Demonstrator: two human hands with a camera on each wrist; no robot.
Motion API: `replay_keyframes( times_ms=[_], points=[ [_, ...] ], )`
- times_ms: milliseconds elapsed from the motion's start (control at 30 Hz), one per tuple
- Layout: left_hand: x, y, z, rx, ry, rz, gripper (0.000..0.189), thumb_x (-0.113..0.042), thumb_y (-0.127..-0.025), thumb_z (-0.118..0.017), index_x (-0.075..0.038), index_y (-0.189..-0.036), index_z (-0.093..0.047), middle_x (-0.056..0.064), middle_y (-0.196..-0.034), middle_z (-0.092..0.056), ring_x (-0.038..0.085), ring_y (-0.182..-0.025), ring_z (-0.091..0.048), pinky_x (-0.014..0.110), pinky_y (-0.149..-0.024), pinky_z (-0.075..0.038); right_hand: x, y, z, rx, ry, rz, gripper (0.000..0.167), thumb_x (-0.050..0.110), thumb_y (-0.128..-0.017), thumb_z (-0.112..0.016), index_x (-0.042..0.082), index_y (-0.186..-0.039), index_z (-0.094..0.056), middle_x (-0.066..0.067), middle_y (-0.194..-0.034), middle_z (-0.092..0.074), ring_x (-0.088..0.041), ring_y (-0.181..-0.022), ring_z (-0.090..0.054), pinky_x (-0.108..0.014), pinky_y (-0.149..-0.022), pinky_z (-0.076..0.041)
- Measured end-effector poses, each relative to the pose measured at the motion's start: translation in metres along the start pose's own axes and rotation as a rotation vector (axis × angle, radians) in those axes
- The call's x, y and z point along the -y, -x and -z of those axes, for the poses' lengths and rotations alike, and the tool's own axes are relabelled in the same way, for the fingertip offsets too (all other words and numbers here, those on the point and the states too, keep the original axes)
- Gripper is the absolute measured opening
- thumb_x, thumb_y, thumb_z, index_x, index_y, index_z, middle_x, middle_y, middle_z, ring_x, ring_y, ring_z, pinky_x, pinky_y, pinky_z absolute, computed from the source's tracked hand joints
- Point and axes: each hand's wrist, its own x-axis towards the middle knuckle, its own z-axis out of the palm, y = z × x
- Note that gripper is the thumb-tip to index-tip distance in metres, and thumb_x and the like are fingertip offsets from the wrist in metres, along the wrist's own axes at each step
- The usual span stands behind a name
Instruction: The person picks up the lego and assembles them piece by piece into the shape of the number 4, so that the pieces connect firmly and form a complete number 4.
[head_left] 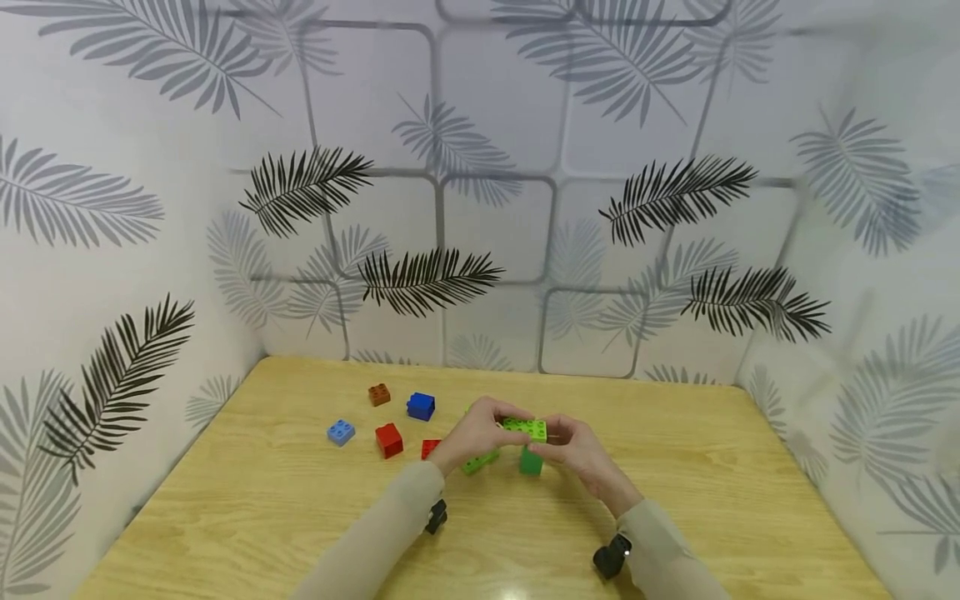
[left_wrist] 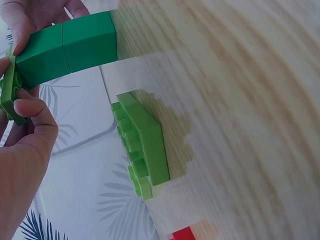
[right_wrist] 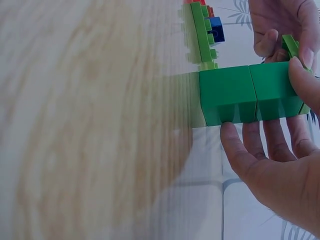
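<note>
A light green flat brick (head_left: 536, 429) lies across the top of a stack of two dark green bricks (right_wrist: 230, 95), its left part jutting out past the stack. My left hand (head_left: 480, 433) pinches that overhanging part between thumb and fingers. The stack stands upright on the table, and my right hand (head_left: 587, 460) grips its upper part, thumb on the near side and fingers behind. Whether the flat brick is fully pressed down cannot be told. Another light green flat brick (left_wrist: 145, 135) rests on the table just left of the stack, partly behind my left hand in the head view.
On the wooden table (head_left: 712, 475), left of my hands, lie a red brick (head_left: 389, 440), a partly hidden red brick (head_left: 429, 448), a dark blue brick (head_left: 422, 407), a light blue brick (head_left: 341, 432) and a brown brick (head_left: 379, 395). A patterned wall (head_left: 495, 233) rises behind.
</note>
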Motion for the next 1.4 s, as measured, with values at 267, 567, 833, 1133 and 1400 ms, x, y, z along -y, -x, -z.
replay_keyframes(
  times_ms=[267,567,833,1133,1400],
  points=[
    [-0.001,0.002,0.000,-0.002,-0.006,0.017,0.030,-0.024,-0.086,-0.077,-0.022,-0.115,-0.074,-0.006,-0.110,-0.072,0.012,-0.087,-0.060,0.028,-0.075,-0.052,-0.001,0.001,-0.001,-0.011,-0.004,-0.002,0.041,0.015,-0.084,-0.078,0.003,-0.120,-0.063,-0.014,-0.122,-0.063,-0.021,-0.105,-0.062,-0.033,-0.087,-0.054],
    [0.004,0.000,0.001,0.017,-0.057,-0.023,0.028,-0.027,-0.086,-0.076,-0.021,-0.114,-0.075,-0.007,-0.109,-0.072,0.011,-0.084,-0.059,0.027,-0.072,-0.050,-0.004,0.004,-0.002,0.030,-0.054,0.002,0.047,0.016,-0.085,-0.077,0.002,-0.126,-0.060,-0.014,-0.126,-0.061,-0.020,-0.108,-0.061,-0.034,-0.092,-0.053],
    [-0.001,-0.001,0.002,0.034,-0.075,-0.022,0.028,-0.028,-0.088,-0.074,-0.026,-0.116,-0.074,-0.009,-0.113,-0.070,0.011,-0.082,-0.054,0.026,-0.068,-0.047,-0.001,0.004,0.007,0.135,-0.078,0.062,0.053,0.018,-0.090,-0.073,0.000,-0.136,-0.053,-0.015,-0.130,-0.059,-0.018,-0.111,-0.060,-0.034,-0.096,-0.051],
    [-0.001,0.002,0.002,0.062,-0.099,-0.044,0.032,-0.033,-0.090,-0.072,-0.026,-0.121,-0.071,-0.007,-0.123,-0.067,0.010,-0.099,-0.059,0.030,-0.079,-0.049,0.003,0.005,0.004,0.085,-0.077,0.036,0.050,0.030,-0.095,-0.066,0.000,-0.133,-0.055,-0.015,-0.126,-0.060,-0.020,-0.109,-0.063,-0.040,-0.096,-0.053],
    [0.004,0.000,0.007,0.100,-0.060,-0.037,0.031,-0.032,-0.091,-0.072,-0.027,-0.121,-0.069,-0.009,-0.119,-0.067,0.013,-0.097,-0.057,0.032,-0.083,-0.047,0.004,0.006,0.002,0.054,-0.046,0.076,0.044,0.028,-0.096,-0.065,-0.001,-0.128,-0.057,-0.014,-0.119,-0.062,-0.021,-0.103,-0.064,-0.040,-0.093,-0.055]
  ],
)
